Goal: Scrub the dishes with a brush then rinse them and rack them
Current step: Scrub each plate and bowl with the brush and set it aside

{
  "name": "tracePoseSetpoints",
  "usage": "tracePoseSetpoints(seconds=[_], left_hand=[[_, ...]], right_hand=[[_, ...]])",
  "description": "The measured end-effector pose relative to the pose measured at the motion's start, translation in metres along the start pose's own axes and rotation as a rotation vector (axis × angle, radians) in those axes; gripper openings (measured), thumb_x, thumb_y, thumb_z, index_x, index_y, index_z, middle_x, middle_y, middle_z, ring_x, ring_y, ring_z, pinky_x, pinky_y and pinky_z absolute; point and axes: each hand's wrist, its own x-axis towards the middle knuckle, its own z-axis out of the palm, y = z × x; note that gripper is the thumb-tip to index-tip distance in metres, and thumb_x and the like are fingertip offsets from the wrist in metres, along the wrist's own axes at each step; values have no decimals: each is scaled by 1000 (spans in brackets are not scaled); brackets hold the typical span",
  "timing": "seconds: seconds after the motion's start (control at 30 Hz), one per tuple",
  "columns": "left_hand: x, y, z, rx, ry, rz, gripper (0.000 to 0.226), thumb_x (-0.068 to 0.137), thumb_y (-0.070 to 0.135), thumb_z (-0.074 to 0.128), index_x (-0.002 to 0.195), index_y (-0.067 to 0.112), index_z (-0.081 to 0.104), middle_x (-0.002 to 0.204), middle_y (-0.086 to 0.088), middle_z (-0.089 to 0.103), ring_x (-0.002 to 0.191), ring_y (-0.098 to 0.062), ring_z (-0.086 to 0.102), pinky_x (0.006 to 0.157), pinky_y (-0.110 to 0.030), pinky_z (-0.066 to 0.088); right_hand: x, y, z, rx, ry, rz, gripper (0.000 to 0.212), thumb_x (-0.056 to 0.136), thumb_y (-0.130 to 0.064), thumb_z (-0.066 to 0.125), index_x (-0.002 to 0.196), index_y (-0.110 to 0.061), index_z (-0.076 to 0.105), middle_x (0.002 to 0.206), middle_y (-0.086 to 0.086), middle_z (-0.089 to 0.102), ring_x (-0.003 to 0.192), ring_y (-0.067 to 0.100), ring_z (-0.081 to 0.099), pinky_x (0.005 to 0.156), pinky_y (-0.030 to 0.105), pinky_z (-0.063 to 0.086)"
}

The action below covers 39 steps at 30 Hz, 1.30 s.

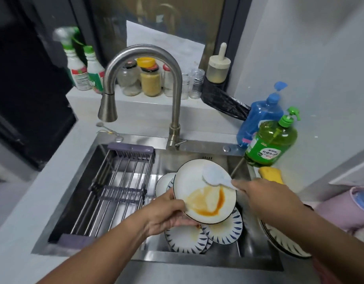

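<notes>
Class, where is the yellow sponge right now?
In the head view, the yellow sponge lies on the sink's right rim, just below the green soap bottle and beyond the right hand.

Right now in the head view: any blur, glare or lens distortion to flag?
Head view: strong wide-angle bending, so the sink edges and wall lines curve; spray bottles at far left are smeared; the brush head is softly blurred; the plate and its orange stain read sharp; mild sheen on the faucet, no blown-out glare; lighting is even, shadows soft.
</notes>
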Motion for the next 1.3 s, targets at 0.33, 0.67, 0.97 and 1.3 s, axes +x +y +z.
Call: tracePoseSetpoints(seconds=[0.33, 0.67, 0.97, 1.3], left_hand=[[-36, -7, -11, 27, -40, 27, 63, 88, -26, 49, 137, 14, 52, 115, -21, 75, 109, -50, 68, 80, -60, 60], [-40, -4, -24, -70, 73, 122, 67, 87, -23, 48, 140, 17, 45, 141, -27, 51, 109, -57, 65, 74, -64, 60], [-50, 3, -26, -37, 113, 165, 67, 88, -24, 43, 139, 19, 44, 142, -25, 49, 108, -54, 67, 72, -61, 61], [-46, -8, -7, -100, -50, 23, 70, 87, -27, 41, 144, 13, 46, 138, -31, 57, 111, -55, 65, 79, -66, 58]], right_hand=[[-23, -40, -10, 3, -143, -217, 41, 108, -44, 37, 146, -60, 36, 122, -4, 61, 110, 23, 59, 75, 35, 42], [-32, -35, 7, 51, -64, -43, 37, 104, -25, 45, 134, -45, 54, 102, -4, 65, 88, 20, 65, 81, 40, 57], [-31, -38, 15, -42, -16, -29, 49, 103, -15, 42, 141, -47, 45, 103, -2, 63, 92, 22, 64, 76, 38, 55], [-11, -56, -5, 226, -61, -229, 41, 104, -46, 46, 140, -64, 41, 107, -11, 69, 94, 17, 64, 81, 40, 56]])
